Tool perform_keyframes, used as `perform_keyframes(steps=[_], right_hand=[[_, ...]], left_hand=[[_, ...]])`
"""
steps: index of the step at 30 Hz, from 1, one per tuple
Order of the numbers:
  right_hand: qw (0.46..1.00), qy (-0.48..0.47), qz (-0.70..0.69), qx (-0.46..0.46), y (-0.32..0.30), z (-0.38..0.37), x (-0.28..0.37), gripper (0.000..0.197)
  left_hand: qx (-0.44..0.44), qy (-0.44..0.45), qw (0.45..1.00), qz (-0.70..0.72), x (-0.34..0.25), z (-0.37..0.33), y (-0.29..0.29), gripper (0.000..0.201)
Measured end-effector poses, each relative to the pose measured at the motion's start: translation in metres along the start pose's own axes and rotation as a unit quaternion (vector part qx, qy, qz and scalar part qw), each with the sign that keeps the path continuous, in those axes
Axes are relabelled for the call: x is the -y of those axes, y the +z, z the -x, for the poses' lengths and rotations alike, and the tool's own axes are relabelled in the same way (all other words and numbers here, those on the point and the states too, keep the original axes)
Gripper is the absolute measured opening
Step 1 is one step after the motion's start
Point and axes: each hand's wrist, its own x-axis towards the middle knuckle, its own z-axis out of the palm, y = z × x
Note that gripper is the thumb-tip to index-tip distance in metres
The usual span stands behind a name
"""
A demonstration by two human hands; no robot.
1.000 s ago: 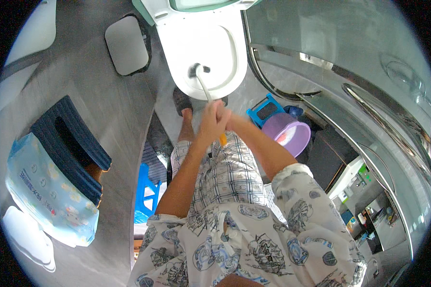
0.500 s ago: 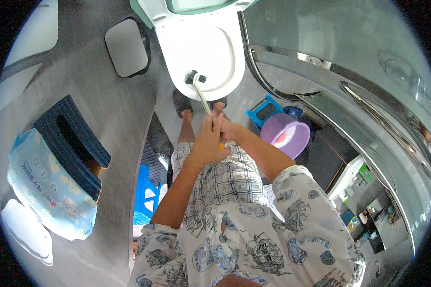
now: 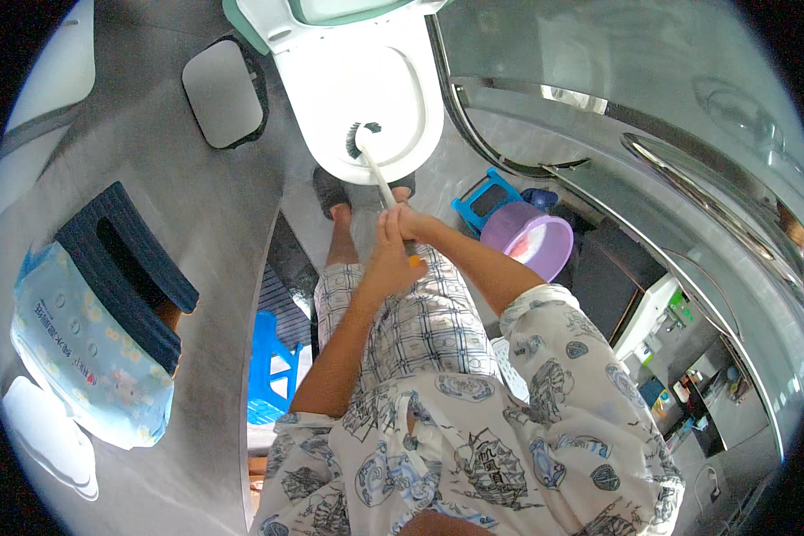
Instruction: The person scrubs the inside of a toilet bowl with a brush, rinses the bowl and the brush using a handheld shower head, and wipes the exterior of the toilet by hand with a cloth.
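A toilet brush (image 3: 377,171) with a pale handle, orange at its near end, slants from my hands into the white toilet bowl (image 3: 311,105). Its dark bristles rest against the near inside of the bowl. My right hand (image 3: 412,222) is closed around the handle, higher up. Lower down, close to the orange end, my left hand (image 3: 386,259) is closed on the same handle, and the two hands touch or nearly touch. The toilet's green-edged lid (image 3: 330,14) stands raised at the far side.
On my right sit a blue stool (image 3: 472,211) and a purple basin (image 3: 558,255), beside a curved glass shower screen (image 3: 616,98). A grey wall on my left carries a light blue tissue pack (image 3: 89,348) and a small mirror-like panel (image 3: 223,92). Another blue stool (image 3: 263,375) stands lower left.
The brush head has turned and shifted slightly within the bowl, and both hands have moved a little with the handle. The whole view has drifted slightly.
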Motion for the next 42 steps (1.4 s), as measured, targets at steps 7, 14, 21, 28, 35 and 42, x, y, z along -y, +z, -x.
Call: perform_keyframes(steps=[7,14,21,28,35,42], right_hand=[[0.921,0.261,0.274,0.091,-0.095,0.029,-0.033,0.035],[0.862,0.322,0.392,0.011,-0.202,-0.014,0.043,0.029],[0.927,0.365,-0.041,0.081,-0.116,0.012,0.086,0.024],[0.838,0.314,-0.423,0.142,-0.092,-0.049,0.081,0.023],[0.673,0.179,-0.699,0.162,-0.127,-0.056,0.1,0.028],[0.952,0.231,-0.106,0.173,-0.06,-0.004,0.081,0.02]], left_hand=[[-0.033,0.054,0.987,0.146,0.007,-0.057,0.056,0.092],[-0.056,0.065,0.996,0.025,0.006,-0.106,-0.022,0.06],[-0.122,-0.061,0.99,0.045,0.058,-0.069,-0.062,0.046],[-0.154,-0.077,0.98,0.095,0.084,-0.063,-0.057,0.049],[-0.179,-0.157,0.965,0.113,0.045,-0.081,-0.081,0.064],[-0.038,-0.223,0.972,0.067,0.082,-0.055,-0.061,0.065]])
